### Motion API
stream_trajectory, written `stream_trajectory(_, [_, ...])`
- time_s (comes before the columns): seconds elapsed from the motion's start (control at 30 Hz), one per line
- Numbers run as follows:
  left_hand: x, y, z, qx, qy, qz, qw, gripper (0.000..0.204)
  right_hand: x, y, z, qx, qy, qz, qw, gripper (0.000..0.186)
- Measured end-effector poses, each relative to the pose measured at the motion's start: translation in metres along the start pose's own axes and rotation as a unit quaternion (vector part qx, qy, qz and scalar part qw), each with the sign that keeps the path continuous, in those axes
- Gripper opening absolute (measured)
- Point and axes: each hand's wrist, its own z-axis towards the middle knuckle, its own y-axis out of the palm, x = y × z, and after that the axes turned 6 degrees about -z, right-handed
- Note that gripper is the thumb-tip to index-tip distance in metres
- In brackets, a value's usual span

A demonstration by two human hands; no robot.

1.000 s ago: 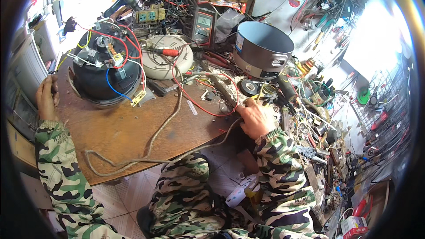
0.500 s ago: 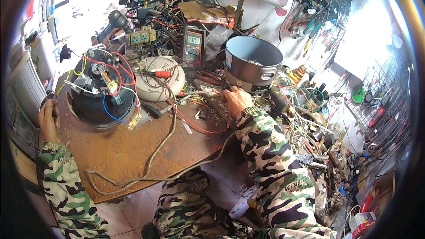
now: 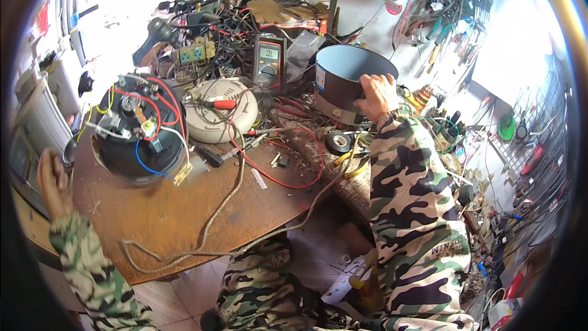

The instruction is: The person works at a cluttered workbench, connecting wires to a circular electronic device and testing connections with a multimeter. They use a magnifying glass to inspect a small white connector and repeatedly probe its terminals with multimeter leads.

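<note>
My left hand (image 3: 54, 181) is at the bench's left edge, fingers loosely bent and apart, beside a small black curved object (image 3: 72, 147). Just right of it rests an upturned black appliance body (image 3: 122, 156) with red, white, yellow and blue wires and exposed fittings. My right hand (image 3: 376, 97) grips the near right side of a dark grey round pot (image 3: 334, 89) at its rim. Between them lie a cream round base (image 3: 214, 122) with a red-handled tool (image 3: 222, 105) on it and a long braided cord (image 3: 214, 214) looping over the wooden bench (image 3: 159, 214).
A multimeter (image 3: 267, 64), cable heap (image 3: 214, 18) and socket strip (image 3: 190, 55) crowd the back. Black tape (image 3: 337, 142) lies before the pot. Tools (image 3: 435, 18) hang on the right wall, over clutter along the right side. My camouflage-clad leg shows below the bench edge.
My right hand has moved from the loose wires at the bench's right up onto the pot's side. My left hand has shifted slightly left, its fingers loosened beside the black object.
</note>
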Motion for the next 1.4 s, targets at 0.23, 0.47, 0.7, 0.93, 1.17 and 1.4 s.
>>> stream_trajectory(0.23, [0.060, 0.151, -0.157, -0.354, 0.044, 0.173, 0.918, 0.018, 0.042, -0.032, 0.022, 0.027, -0.004, -0.008, 1.000, 0.043])
stream_trajectory(0.47, [-0.043, 0.325, -0.204, -0.534, 0.097, 0.217, 0.812, 0.014, 0.080, -0.009, 0.002, 0.088, -0.041, -0.019, 0.995, 0.042])
stream_trajectory(0.7, [-0.180, 0.424, -0.202, -0.467, 0.120, 0.469, 0.740, 0.026, 0.080, -0.023, -0.018, 0.043, -0.003, -0.042, 0.998, 0.037])
stream_trajectory(0.93, [-0.173, 0.454, -0.247, -0.537, 0.094, 0.398, 0.738, 0.044, 0.091, -0.025, -0.026, 0.028, 0.029, -0.040, 0.998, 0.039])
stream_trajectory(1.17, [-0.176, 0.474, -0.263, -0.522, -0.034, 0.365, 0.770, 0.034, 0.096, -0.013, -0.032, 0.023, 0.041, -0.040, 0.998, 0.039])
stream_trajectory(1.4, [-0.121, 0.420, -0.197, -0.464, -0.212, -0.018, 0.860, 0.026, 0.081, -0.016, -0.020, 0.048, 0.030, -0.033, 0.998, 0.040])
